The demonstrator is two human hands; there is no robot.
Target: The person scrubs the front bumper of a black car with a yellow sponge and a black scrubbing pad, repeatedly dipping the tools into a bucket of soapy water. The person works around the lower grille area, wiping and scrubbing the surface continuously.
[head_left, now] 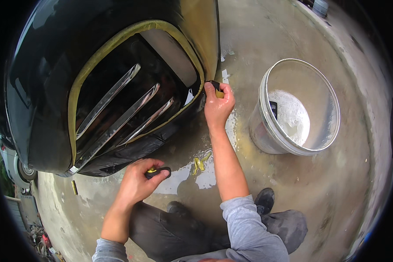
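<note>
A glossy black car bumper (49,108) fills the upper left, with a large vent opening crossed by three chrome-like trim bars (118,121). A yellowish matte band (101,49) runs around this opening. At the opening's right edge, my right hand (218,106) pinches a small black-and-yellow piece (219,93) between thumb and fingers, against or very close to the bumper. My left hand (140,180) is lower, below the bumper's bottom edge, holding a small dark rounded object with yellow on it (159,172); its kind is unclear.
A whitish plastic bucket (265,131) with cloudy, foamy liquid and a dark object inside stands to the right. Crumpled yellow scraps (200,163) lie on the wet concrete floor (314,183). A small yellowish cylinder (74,187) lies at left. A car (13,163) stands beyond.
</note>
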